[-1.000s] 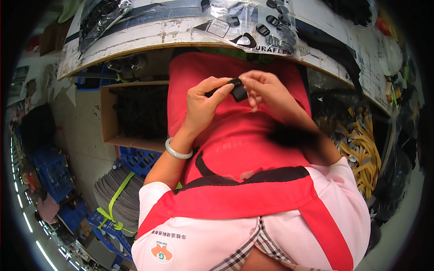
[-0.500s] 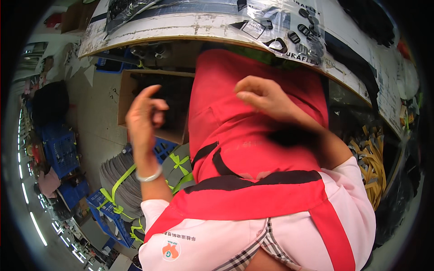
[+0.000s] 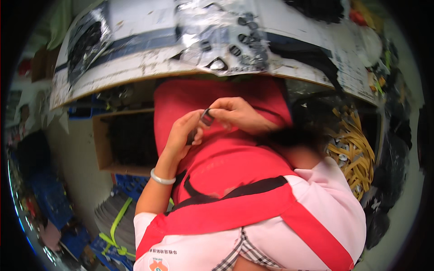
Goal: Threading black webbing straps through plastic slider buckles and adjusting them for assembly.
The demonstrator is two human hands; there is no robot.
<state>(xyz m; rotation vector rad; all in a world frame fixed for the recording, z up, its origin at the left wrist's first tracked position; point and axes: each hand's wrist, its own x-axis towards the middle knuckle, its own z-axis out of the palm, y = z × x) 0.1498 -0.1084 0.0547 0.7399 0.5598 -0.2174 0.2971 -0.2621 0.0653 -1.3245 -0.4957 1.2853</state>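
My two hands meet above my lap, over the red apron (image 3: 199, 153). Between their fingertips is a small black plastic buckle (image 3: 207, 118), slightly blurred. My right hand (image 3: 237, 113) pinches it from the right with thumb and forefinger. My left hand (image 3: 182, 131), a pale bangle on its wrist, is closed with its fingertips on the buckle's left side. Another dark piece (image 3: 191, 135) shows within the curled left fingers; its kind is unclear. On the worktable ahead lies a clear plastic bag (image 3: 192, 56) with several black buckles (image 3: 235, 50) on it or inside.
The worn white worktable (image 3: 140, 77) curves across the front. A black strap (image 3: 303, 53) lies on its right side, another plastic bag (image 3: 89, 40) on its left. Below stand an open cardboard box (image 3: 103, 144), a grey webbing roll (image 3: 110, 214) and bundled yellow straps (image 3: 352, 149).
My hands, apart and holding nothing I could see, have come together and now grip a small black buckle. The whole view has shifted, so the table's things appear further left.
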